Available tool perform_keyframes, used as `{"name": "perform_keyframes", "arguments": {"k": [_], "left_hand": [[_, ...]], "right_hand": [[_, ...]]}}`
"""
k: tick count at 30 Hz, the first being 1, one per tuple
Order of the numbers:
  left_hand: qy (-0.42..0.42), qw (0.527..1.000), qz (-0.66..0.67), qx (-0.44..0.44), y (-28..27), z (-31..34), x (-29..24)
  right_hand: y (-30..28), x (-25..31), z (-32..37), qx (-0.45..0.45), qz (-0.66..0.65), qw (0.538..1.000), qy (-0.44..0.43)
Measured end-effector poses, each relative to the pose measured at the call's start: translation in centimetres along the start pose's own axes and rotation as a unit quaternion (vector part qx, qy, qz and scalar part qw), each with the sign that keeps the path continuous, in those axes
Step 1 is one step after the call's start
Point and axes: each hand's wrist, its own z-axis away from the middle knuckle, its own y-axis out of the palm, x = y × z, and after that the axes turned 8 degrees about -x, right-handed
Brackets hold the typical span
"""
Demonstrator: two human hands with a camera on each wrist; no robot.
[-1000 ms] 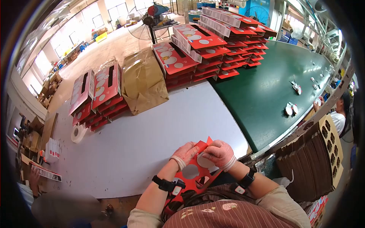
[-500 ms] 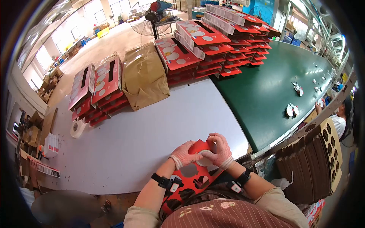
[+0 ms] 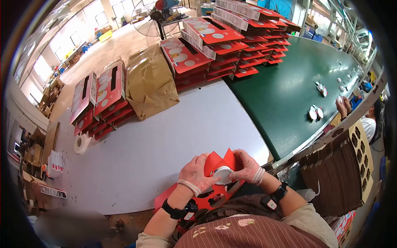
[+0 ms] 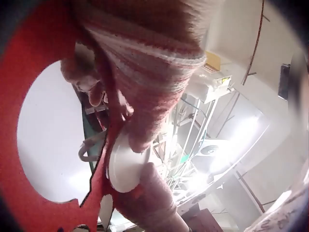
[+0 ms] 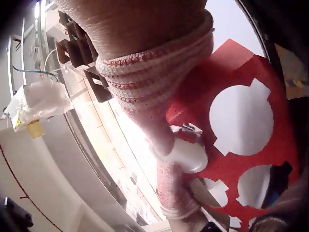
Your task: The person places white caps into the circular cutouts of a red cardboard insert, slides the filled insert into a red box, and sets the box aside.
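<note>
Low in the head view, red die-cut cardboard packaging [image 3: 212,161] with round cut-outs lies before the person's body, its far flaps standing up. A white, shallow round piece [image 3: 223,175] sits in one of its openings. The left hand [image 3: 197,174], in a pink-and-white knit glove, grips the cardboard's left side, its thumb on the white piece's rim. Opposite it, the gloved right hand [image 3: 249,167] holds the right side, its thumb also on the piece. Both thumbs press the white piece [image 4: 128,166] in the left wrist view. Fingers behind the cardboard are partly hidden.
Stacked red boxes [image 3: 188,58] and a brown paper-wrapped parcel [image 3: 151,84] stand along the white table's [image 3: 136,173] far side. A tape roll [image 3: 82,143] lies left. Small white items [image 3: 315,113] rest on the green belt [image 3: 273,107]; brown cardboard dividers [image 3: 331,175] stand right.
The hands have shifted from folding at the cardboard's upper edge to either side of the white piece, both thumbs now on it. The cardboard's flaps have spread apart and stand up.
</note>
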Motion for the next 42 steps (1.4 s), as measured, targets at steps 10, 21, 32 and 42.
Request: {"name": "perform_keyframes", "arguments": {"k": [10, 21, 32, 42], "left_hand": [[-0.014, 1.000, -0.021, 0.009, -1.2, 0.7, -1.6], [-0.030, 0.998, -0.019, -0.045, -0.8, 0.9, -2.1], [0.014, 0.991, -0.047, -0.122, -0.3, 1.7, -2.6], [-0.010, 0.992, -0.029, -0.119, -0.3, 1.7, -2.3]], "right_hand": [[-0.3, 1.9, 1.0, -0.014, 0.077, 0.997, 0.006], [-0.1, 4.8, 2.0, 0.002, 0.096, 0.995, 0.039], [0.7, 4.4, 3.0, 0.018, 0.042, 0.999, 0.002], [1.5, 3.5, 3.9, -0.038, 0.160, 0.978, -0.129]]}}
